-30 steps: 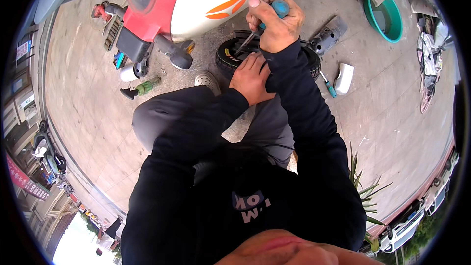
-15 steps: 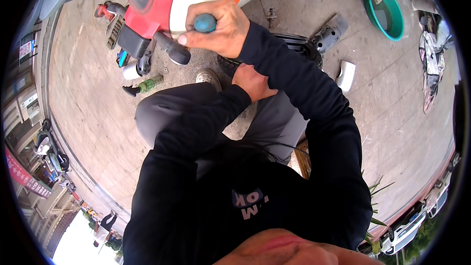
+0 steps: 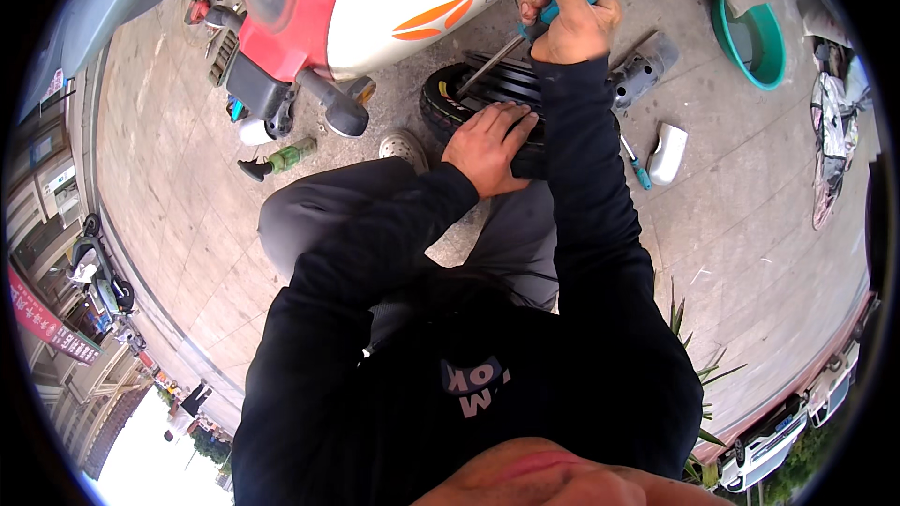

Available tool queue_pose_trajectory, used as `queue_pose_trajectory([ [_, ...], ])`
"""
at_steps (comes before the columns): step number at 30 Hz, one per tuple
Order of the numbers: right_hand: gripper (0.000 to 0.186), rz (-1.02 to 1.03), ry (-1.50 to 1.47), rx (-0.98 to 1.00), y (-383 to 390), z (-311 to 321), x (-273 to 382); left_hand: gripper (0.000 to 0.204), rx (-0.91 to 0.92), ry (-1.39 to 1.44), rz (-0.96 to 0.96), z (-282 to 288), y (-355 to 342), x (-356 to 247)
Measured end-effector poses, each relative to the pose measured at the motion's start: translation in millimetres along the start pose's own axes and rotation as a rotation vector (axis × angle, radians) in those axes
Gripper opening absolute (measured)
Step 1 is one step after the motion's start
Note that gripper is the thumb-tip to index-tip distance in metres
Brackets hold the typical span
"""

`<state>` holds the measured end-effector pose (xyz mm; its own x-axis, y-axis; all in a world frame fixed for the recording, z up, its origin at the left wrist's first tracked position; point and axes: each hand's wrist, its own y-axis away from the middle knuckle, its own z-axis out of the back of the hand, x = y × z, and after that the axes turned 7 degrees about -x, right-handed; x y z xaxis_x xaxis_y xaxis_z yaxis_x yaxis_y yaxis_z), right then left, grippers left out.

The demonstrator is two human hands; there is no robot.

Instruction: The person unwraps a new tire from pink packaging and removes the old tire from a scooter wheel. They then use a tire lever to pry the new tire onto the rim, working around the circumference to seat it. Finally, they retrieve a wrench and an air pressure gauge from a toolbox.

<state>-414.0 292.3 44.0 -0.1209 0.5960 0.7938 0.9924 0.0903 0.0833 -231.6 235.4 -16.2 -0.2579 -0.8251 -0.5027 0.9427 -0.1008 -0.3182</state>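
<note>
My right hand [image 3: 574,21] is wrapped round the blue handle of a screwdriver [image 3: 489,66]. Its metal shaft slants down and to the left, with the tip at the tyre's edge; whether it sits under the bead I cannot tell. The black tyre [image 3: 441,101] is on a wheel with dark spokes [image 3: 508,82], lying low between my knees. My left hand [image 3: 489,145] lies on the near side of the wheel, fingers stretched out and slightly apart, pressing on the tyre. My right forearm hides the wheel's right part.
A red and white scooter body [image 3: 394,9] stands just beyond the wheel. Left lie a green spray bottle [image 3: 286,157] and dark scooter parts [image 3: 258,84]. On the right are a teal-handled screwdriver [image 3: 641,173], a white cover [image 3: 667,155], a grey part [image 3: 647,67] and a green basin [image 3: 771,52].
My right hand has swung the screwdriver handle to the right, so the shaft now shows tilted. My left hand's fingers, earlier covered by my right arm, now show on the tyre.
</note>
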Motion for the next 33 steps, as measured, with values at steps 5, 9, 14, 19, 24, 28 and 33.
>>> queue_pose_trajectory([
  [5,0.021,0.178,0.182,-0.199,-30,60,-15,0.083,0.021,0.003,-0.02,2,-6,3],
  [9,0.02,0.035,-0.204,-0.248,3,103,0,0.078,0.036,-0.023,-0.046,4,-2,11],
  [14,0.02,0.085,0.018,-0.451,15,94,13,0.073,-0.039,-0.029,-0.064,0,0,3],
  [19,0.02,0.03,-0.101,-0.448,17,82,23,0.072,-0.06,-0.053,-0.056,2,1,7],
  [24,0.02,-0.016,-0.022,-0.252,4,69,27,0.07,-0.129,-0.092,-0.008,3,-15,13],
  [28,0.02,-0.041,-0.028,-0.049,-4,64,30,0.07,-0.077,-0.157,0.071,8,-32,14],
  [33,0.024,-0.171,0.025,0.127,-45,72,34,0.069,-0.055,-0.148,0.064,10,-35,18],
])
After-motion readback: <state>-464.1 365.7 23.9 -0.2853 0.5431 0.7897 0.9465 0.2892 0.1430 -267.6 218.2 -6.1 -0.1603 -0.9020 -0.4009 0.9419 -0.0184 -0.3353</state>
